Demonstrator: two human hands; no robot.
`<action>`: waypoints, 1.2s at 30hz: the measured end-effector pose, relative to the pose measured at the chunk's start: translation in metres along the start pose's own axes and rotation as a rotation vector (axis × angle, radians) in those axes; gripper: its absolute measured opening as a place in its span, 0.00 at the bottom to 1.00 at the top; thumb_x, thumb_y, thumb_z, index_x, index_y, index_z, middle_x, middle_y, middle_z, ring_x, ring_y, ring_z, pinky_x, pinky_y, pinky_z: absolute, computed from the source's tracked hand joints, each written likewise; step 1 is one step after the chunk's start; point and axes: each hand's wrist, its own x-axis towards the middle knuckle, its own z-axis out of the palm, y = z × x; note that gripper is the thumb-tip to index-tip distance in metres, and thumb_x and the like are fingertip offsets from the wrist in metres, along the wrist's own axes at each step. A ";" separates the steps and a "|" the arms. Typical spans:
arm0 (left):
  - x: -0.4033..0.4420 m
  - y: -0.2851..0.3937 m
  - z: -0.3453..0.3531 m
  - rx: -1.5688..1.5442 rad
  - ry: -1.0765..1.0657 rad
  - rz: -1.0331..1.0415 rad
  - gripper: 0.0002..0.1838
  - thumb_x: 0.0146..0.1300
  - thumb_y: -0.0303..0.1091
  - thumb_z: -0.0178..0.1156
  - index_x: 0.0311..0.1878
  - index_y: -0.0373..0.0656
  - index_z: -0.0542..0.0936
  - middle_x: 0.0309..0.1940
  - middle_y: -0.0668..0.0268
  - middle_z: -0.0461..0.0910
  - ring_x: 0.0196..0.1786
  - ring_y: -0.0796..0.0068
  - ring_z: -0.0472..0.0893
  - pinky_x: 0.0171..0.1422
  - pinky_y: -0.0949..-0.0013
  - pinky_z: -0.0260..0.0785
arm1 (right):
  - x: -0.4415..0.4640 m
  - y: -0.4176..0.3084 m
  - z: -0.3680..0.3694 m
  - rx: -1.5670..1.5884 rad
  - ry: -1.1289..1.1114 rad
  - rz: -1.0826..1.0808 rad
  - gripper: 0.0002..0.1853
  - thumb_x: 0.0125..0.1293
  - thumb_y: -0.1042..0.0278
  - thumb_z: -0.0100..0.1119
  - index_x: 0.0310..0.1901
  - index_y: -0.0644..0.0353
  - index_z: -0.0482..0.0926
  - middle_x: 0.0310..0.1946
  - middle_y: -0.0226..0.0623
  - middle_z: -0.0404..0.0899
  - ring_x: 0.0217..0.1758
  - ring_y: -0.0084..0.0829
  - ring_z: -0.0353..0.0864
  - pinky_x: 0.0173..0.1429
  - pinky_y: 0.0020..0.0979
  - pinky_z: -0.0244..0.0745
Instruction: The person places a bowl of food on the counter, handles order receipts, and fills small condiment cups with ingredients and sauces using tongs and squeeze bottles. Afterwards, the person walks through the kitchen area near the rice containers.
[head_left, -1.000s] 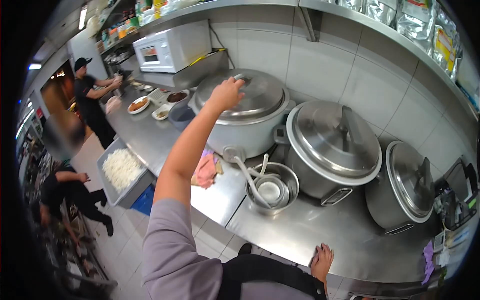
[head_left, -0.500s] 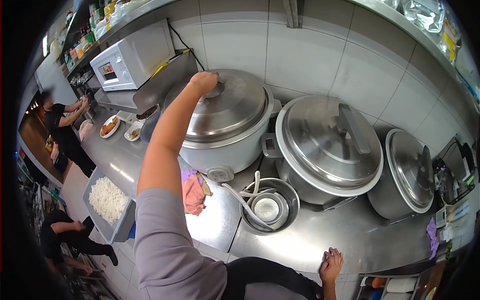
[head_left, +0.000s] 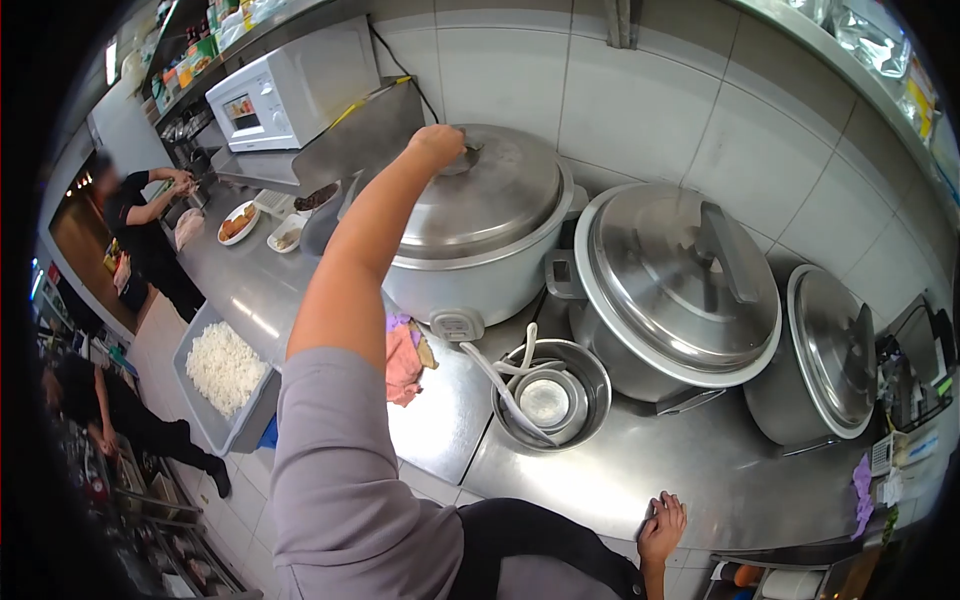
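Head view — pot lid (head_left: pixel 505 198) round, domed, silvery — pale cooker body (head_left: pixel 510 291) beneath

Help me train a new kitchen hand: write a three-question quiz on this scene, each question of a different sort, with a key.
1. Short answer: Which of the camera wearer's hands is at the top of the round silver metal lid on the large pale-grey round cooker?

2. True or false: The grey rectangular tub holds folded cloths.

3. Multiple choice: How many lidded round cookers stand in the row along the white tiled wall?
A) two
B) three
C) four

Key:
1. The left hand.
2. False: the tub holds white rice.
3. B.
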 end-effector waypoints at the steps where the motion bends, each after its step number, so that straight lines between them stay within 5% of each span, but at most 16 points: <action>1: -0.001 0.002 -0.005 -0.029 -0.015 -0.032 0.19 0.69 0.43 0.53 0.56 0.44 0.79 0.46 0.53 0.84 0.51 0.54 0.83 0.53 0.55 0.76 | -0.002 -0.002 0.001 0.001 -0.002 -0.007 0.17 0.54 0.78 0.48 0.44 0.59 0.81 0.56 0.42 0.77 0.67 0.46 0.70 0.76 0.52 0.52; 4: 0.006 0.010 -0.038 -0.023 -0.207 -0.007 0.19 0.68 0.45 0.54 0.54 0.45 0.82 0.51 0.52 0.82 0.56 0.54 0.81 0.56 0.55 0.75 | -0.001 0.000 -0.001 0.009 0.028 -0.040 0.17 0.54 0.78 0.47 0.44 0.59 0.81 0.56 0.42 0.78 0.67 0.46 0.70 0.76 0.52 0.52; 10: -0.079 0.048 -0.131 -0.159 0.321 0.184 0.11 0.62 0.38 0.59 0.35 0.40 0.84 0.44 0.59 0.81 0.47 0.53 0.81 0.51 0.55 0.74 | -0.008 0.010 0.004 0.021 0.041 -0.079 0.19 0.54 0.77 0.47 0.47 0.59 0.80 0.58 0.43 0.77 0.68 0.47 0.68 0.76 0.52 0.51; 14: -0.189 0.091 -0.188 -0.170 0.431 0.468 0.03 0.56 0.30 0.61 0.31 0.41 0.81 0.40 0.62 0.78 0.45 0.58 0.81 0.47 0.59 0.75 | -0.011 0.026 0.012 0.036 0.033 -0.128 0.19 0.54 0.75 0.48 0.48 0.59 0.80 0.58 0.43 0.76 0.68 0.47 0.67 0.76 0.53 0.50; 19: -0.297 0.146 -0.201 -0.281 0.500 0.580 0.11 0.56 0.38 0.64 0.29 0.40 0.75 0.35 0.61 0.73 0.40 0.58 0.78 0.45 0.58 0.73 | -0.013 0.049 0.026 0.021 -0.012 -0.190 0.22 0.52 0.72 0.49 0.51 0.57 0.78 0.61 0.43 0.72 0.70 0.48 0.65 0.76 0.55 0.49; 26: -0.417 0.227 -0.149 -0.477 0.220 0.351 0.23 0.68 0.49 0.57 0.24 0.39 0.78 0.27 0.59 0.75 0.31 0.55 0.80 0.39 0.57 0.74 | -0.016 0.040 0.012 0.027 -0.001 -0.273 0.22 0.54 0.72 0.52 0.53 0.55 0.76 0.62 0.42 0.70 0.71 0.47 0.62 0.76 0.57 0.48; 29: -0.473 0.275 -0.084 -0.656 0.007 -0.018 0.22 0.72 0.47 0.50 0.30 0.36 0.78 0.31 0.54 0.78 0.34 0.48 0.80 0.41 0.51 0.74 | -0.017 0.032 -0.006 0.108 -0.058 -0.348 0.19 0.57 0.72 0.53 0.51 0.56 0.79 0.63 0.42 0.71 0.72 0.46 0.62 0.76 0.57 0.47; 32: -0.548 0.333 0.007 -0.709 -0.266 -0.437 0.11 0.65 0.35 0.50 0.38 0.37 0.78 0.37 0.49 0.81 0.43 0.45 0.80 0.47 0.49 0.72 | -0.019 0.035 -0.006 0.131 -0.095 -0.398 0.18 0.59 0.71 0.52 0.52 0.56 0.79 0.64 0.43 0.70 0.72 0.47 0.62 0.76 0.56 0.46; 33: -0.586 0.362 0.042 -0.808 -0.172 -0.594 0.11 0.63 0.32 0.49 0.42 0.39 0.79 0.39 0.48 0.82 0.45 0.45 0.80 0.50 0.49 0.72 | -0.019 0.034 -0.010 0.114 -0.146 -0.417 0.19 0.63 0.66 0.54 0.56 0.56 0.78 0.66 0.43 0.68 0.73 0.49 0.60 0.77 0.56 0.43; 36: -0.707 0.451 0.137 -0.924 -0.366 -0.875 0.15 0.59 0.32 0.50 0.45 0.40 0.81 0.40 0.46 0.83 0.47 0.45 0.81 0.52 0.50 0.73 | -0.021 0.032 -0.015 0.101 -0.190 -0.500 0.22 0.65 0.58 0.55 0.59 0.56 0.77 0.68 0.45 0.66 0.74 0.51 0.58 0.77 0.57 0.41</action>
